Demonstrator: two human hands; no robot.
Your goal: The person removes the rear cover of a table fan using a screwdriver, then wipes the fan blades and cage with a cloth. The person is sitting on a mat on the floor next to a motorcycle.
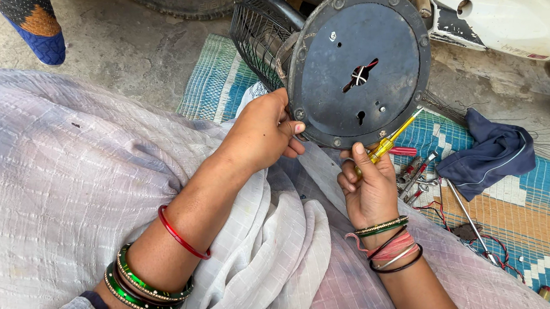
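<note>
Between the 2 hands, propped up over the lap, stands a round dark grey metal plate (pixel 359 66) fixed to the back of a black wire fan cage (pixel 259 34); the left hand (pixel 260 133) is clamped on its lower left rim and the right hand (pixel 368 186) is closed around a yellow-handled screwdriver (pixel 389 141), whose tip points up at the lower right rim. Several screws look to be seated around the rim, so I judge the screw work is only partly done. Just right of the right hand, more small tools (pixel 415 177) and a dark blue cloth (pixel 490 153) lie on the woven blue mat (pixel 549 198).
</note>
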